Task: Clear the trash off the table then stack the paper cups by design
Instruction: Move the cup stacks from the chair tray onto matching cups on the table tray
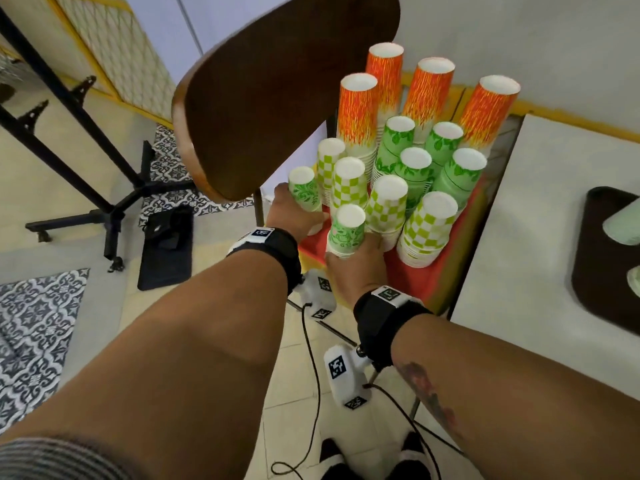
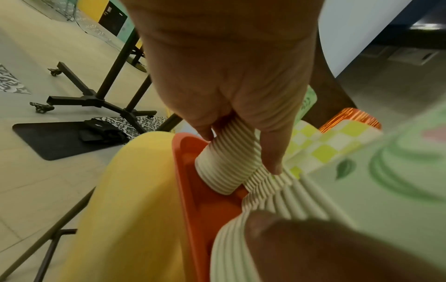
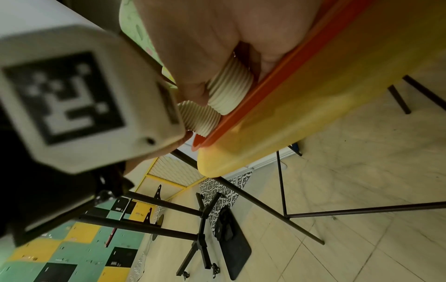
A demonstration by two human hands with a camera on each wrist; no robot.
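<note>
Several upside-down stacks of paper cups stand on a red tray (image 1: pixel 429 280) on a chair seat: orange flame stacks (image 1: pixel 356 112) at the back, green leaf stacks (image 1: pixel 415 168), green checkered stacks (image 1: pixel 386 202). My left hand (image 1: pixel 294 216) grips a green floral stack (image 1: pixel 304 192) at the tray's left edge. In the left wrist view its fingers (image 2: pixel 272 152) curl round the stack's ribbed rims (image 2: pixel 226 164). My right hand (image 1: pixel 356 268) grips a second green floral stack (image 1: pixel 346 233) at the front; in the right wrist view its fingers (image 3: pixel 193 85) wrap round that stack's ribbed rims (image 3: pixel 229 89).
The chair's brown wooden back (image 1: pixel 277 98) leans over the left of the tray. A white table (image 1: pixel 540 237) at the right carries a dark brown tray (image 1: pixel 602 265) with pale cups. A black wheeled stand (image 1: pixel 114 209) and a black mat (image 1: pixel 166 251) are on the floor to the left.
</note>
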